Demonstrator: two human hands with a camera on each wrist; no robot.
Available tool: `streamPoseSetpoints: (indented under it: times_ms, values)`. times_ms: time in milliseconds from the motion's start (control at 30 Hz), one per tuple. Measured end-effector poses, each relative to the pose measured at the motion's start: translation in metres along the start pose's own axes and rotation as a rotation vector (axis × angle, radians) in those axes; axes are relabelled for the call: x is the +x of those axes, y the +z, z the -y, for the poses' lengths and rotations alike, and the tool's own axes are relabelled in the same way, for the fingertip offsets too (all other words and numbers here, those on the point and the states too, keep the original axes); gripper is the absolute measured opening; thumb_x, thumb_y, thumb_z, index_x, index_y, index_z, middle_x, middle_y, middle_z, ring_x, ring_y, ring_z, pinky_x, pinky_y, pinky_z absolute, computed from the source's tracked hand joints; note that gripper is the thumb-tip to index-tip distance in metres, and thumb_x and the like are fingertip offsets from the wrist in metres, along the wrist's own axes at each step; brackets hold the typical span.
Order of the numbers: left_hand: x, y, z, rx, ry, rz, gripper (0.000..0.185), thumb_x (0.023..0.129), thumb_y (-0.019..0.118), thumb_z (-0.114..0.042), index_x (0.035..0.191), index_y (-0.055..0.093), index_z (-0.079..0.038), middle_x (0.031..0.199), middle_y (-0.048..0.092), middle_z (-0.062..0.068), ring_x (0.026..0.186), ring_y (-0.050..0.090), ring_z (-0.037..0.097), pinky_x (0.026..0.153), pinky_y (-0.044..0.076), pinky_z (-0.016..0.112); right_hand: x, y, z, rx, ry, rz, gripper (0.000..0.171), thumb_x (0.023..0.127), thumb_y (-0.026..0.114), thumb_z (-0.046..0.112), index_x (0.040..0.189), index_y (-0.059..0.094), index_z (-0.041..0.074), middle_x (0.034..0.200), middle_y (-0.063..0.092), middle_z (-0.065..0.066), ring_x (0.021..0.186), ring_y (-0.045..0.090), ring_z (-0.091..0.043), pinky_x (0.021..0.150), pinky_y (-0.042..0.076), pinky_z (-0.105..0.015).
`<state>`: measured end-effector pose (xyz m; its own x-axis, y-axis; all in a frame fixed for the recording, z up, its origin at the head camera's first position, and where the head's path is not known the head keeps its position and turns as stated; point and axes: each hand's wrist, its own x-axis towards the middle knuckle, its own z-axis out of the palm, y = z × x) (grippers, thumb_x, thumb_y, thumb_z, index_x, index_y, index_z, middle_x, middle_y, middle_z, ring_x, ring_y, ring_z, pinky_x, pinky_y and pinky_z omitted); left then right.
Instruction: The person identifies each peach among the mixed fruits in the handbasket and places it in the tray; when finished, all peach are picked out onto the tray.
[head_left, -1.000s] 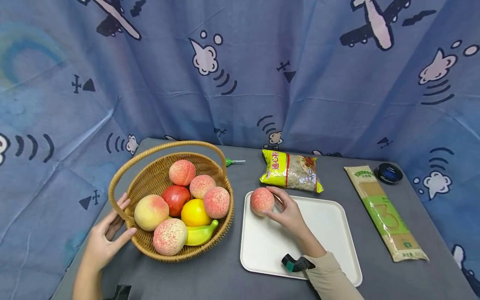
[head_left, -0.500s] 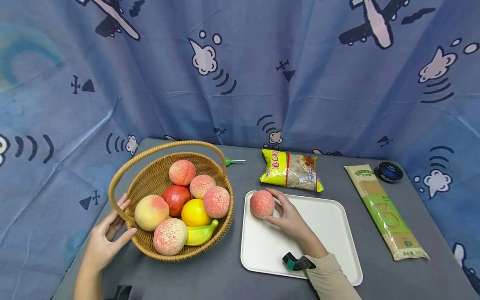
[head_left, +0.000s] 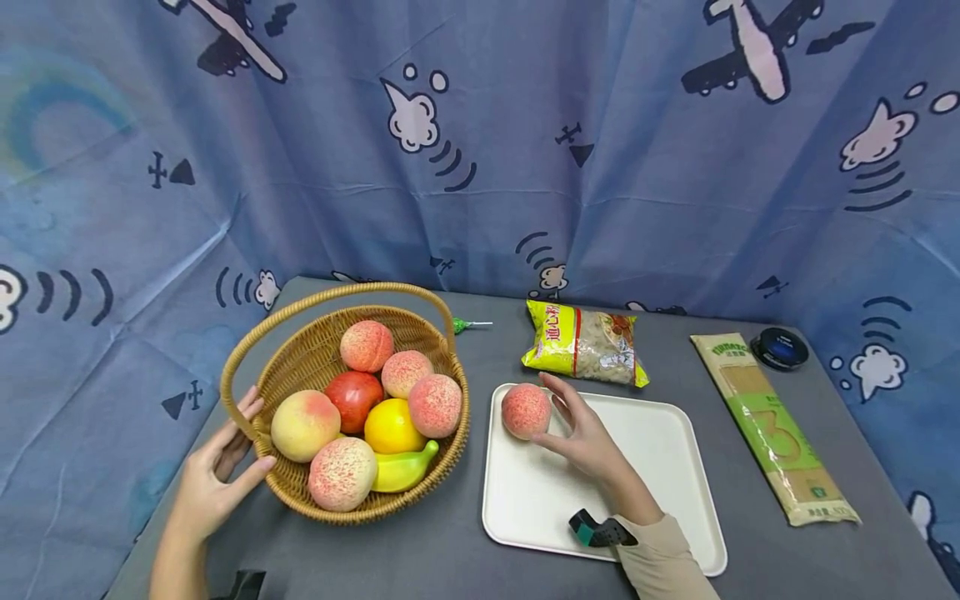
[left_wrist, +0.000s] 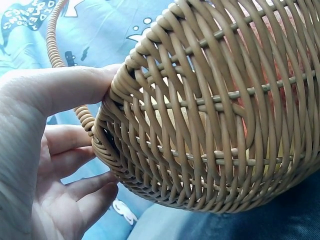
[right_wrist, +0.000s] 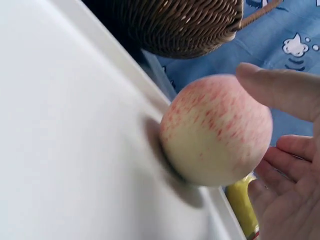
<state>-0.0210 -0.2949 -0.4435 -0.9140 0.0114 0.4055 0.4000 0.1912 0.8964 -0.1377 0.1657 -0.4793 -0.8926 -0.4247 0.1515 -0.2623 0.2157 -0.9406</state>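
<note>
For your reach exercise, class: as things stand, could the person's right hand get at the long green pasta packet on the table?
Probably yes. The right hand rests open beside the peach on the white tray, and only bare tray and table lie between it and the pasta packet.

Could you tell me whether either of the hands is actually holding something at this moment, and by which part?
The left hand steadies the basket at its rim. The right hand is open beside the peach on the tray, holding nothing.

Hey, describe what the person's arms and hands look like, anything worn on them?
Both hands are bare: no gloves or rings show. The right hand comes out of a beige long sleeve with a small black and teal device at the wrist. The left hand has a bare forearm, with a dark object by it at the frame's bottom edge.
</note>
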Motion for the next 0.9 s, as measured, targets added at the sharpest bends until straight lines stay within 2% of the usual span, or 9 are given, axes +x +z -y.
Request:
streamPoseSetpoints:
  times_ms: [100, 200, 300, 367, 433, 500, 600, 733, 900]
  values:
    - [0.000, 0.000, 0.001, -0.004, 0.009, -0.002, 0.067, 0.074, 0.057, 0.028, 0.136, 0.036, 0.018, 0.152, 0.019, 0.031, 0.141, 0.032, 0.012, 0.108, 0.035, 0.014, 0.001, 0.000, 0.010, -0.043, -0.051, -0.021, 0.085, 0.074, 0.079, 0.002, 0.145, 0.033, 0.001, 0.149, 0.034, -0.022, 0.139, 0.030, -0.031, 0.115, 0.025, -0.033]
    - [0.000, 0.000, 0.001, -0.006, 0.010, -0.004, 0.067, 0.074, 0.058, 0.028, 0.136, 0.036, 0.018, 0.152, 0.019, 0.031, 0.140, 0.033, 0.011, 0.108, 0.035, 0.014, 0.003, 0.001, 0.023, -0.072, -0.098, -0.012, 0.083, 0.074, 0.078, 0.000, 0.145, 0.034, 0.001, 0.148, 0.036, -0.021, 0.138, 0.033, -0.030, 0.115, 0.028, -0.026]
    - [-0.001, 0.000, 0.002, -0.007, 0.016, -0.003, 0.067, 0.074, 0.058, 0.028, 0.136, 0.036, 0.018, 0.152, 0.020, 0.031, 0.140, 0.033, 0.011, 0.108, 0.035, 0.014, 0.008, 0.004, 0.040, -0.095, -0.119, 0.021, 0.082, 0.075, 0.078, 0.002, 0.145, 0.035, 0.005, 0.149, 0.037, -0.016, 0.138, 0.034, -0.027, 0.113, 0.028, -0.017]
    - [-0.001, 0.000, 0.003, -0.011, 0.021, -0.003, 0.067, 0.074, 0.058, 0.028, 0.136, 0.036, 0.019, 0.151, 0.019, 0.032, 0.140, 0.032, 0.011, 0.108, 0.035, 0.014, 0.013, 0.007, 0.052, -0.122, -0.117, 0.054, 0.081, 0.077, 0.078, 0.005, 0.146, 0.036, 0.010, 0.150, 0.037, -0.010, 0.139, 0.034, -0.023, 0.113, 0.028, -0.016]
    - [-0.001, -0.001, 0.003, -0.015, 0.027, 0.000, 0.067, 0.074, 0.058, 0.028, 0.136, 0.036, 0.019, 0.151, 0.019, 0.032, 0.141, 0.031, 0.012, 0.108, 0.035, 0.015, 0.019, 0.011, 0.063, -0.143, -0.119, 0.097, 0.080, 0.078, 0.077, 0.007, 0.146, 0.036, 0.014, 0.151, 0.036, -0.005, 0.139, 0.034, -0.021, 0.114, 0.029, -0.021]
    - [-0.001, -0.001, 0.002, -0.019, 0.029, 0.002, 0.067, 0.074, 0.058, 0.028, 0.136, 0.035, 0.019, 0.151, 0.018, 0.033, 0.141, 0.031, 0.012, 0.109, 0.034, 0.015, 0.024, 0.016, 0.083, -0.170, -0.137, 0.143, 0.078, 0.079, 0.076, 0.005, 0.146, 0.036, 0.009, 0.150, 0.036, -0.008, 0.138, 0.035, -0.024, 0.115, 0.032, -0.032]
    - [0.000, -0.001, 0.000, -0.006, 0.004, 0.003, 0.067, 0.075, 0.058, 0.027, 0.137, 0.035, 0.018, 0.152, 0.019, 0.030, 0.141, 0.030, 0.012, 0.109, 0.034, 0.014, 0.036, 0.023, 0.094, -0.225, -0.217, 0.199, 0.077, 0.078, 0.078, 0.009, 0.144, 0.039, 0.007, 0.148, 0.040, -0.007, 0.135, 0.040, -0.025, 0.111, 0.038, -0.041]
    - [0.001, 0.000, -0.002, 0.002, -0.013, 0.003, 0.068, 0.075, 0.059, 0.027, 0.137, 0.035, 0.018, 0.153, 0.019, 0.029, 0.141, 0.031, 0.012, 0.108, 0.034, 0.014, 0.055, 0.032, 0.092, -0.320, -0.350, 0.251, 0.076, 0.076, 0.080, 0.021, 0.142, 0.043, 0.008, 0.145, 0.045, -0.005, 0.130, 0.046, -0.023, 0.107, 0.044, -0.040]
    - [0.001, 0.001, -0.001, -0.015, 0.020, 0.008, 0.067, 0.074, 0.058, 0.028, 0.136, 0.035, 0.020, 0.151, 0.018, 0.032, 0.141, 0.031, 0.013, 0.109, 0.034, 0.015, 0.073, 0.042, 0.099, -0.352, -0.392, 0.344, 0.074, 0.076, 0.080, 0.026, 0.139, 0.047, 0.008, 0.141, 0.050, -0.006, 0.130, 0.047, -0.021, 0.109, 0.041, -0.041]
